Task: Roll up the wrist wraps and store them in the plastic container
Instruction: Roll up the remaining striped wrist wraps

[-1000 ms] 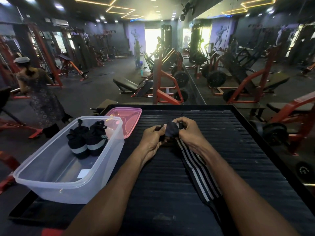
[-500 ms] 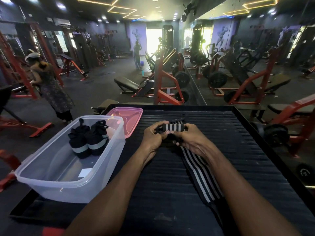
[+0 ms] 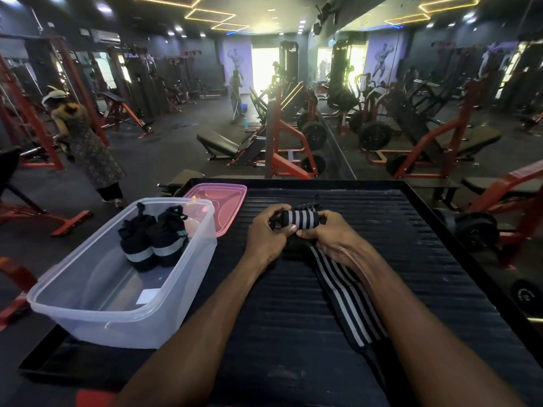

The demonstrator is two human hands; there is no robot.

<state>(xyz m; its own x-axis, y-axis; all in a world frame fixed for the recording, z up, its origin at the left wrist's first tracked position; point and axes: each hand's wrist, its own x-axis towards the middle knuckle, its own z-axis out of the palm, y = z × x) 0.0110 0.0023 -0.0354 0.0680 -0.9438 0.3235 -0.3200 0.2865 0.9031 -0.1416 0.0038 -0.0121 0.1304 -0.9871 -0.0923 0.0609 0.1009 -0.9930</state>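
A black-and-white striped wrist wrap (image 3: 346, 292) is lying unrolled along the ribbed black platform (image 3: 411, 259); its rolled end is being gripped by the left hand (image 3: 269, 230) and the right hand (image 3: 329, 233), fingers curled round it; to the left, two rolled wraps (image 3: 152, 239) are sitting inside the clear plastic container (image 3: 117, 321); a pink lid (image 3: 223, 198) is lying beyond.

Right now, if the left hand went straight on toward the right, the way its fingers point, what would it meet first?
Probably the right hand: the left hand grips the other end of the same wrist wrap, and their thumbs nearly touch below it.
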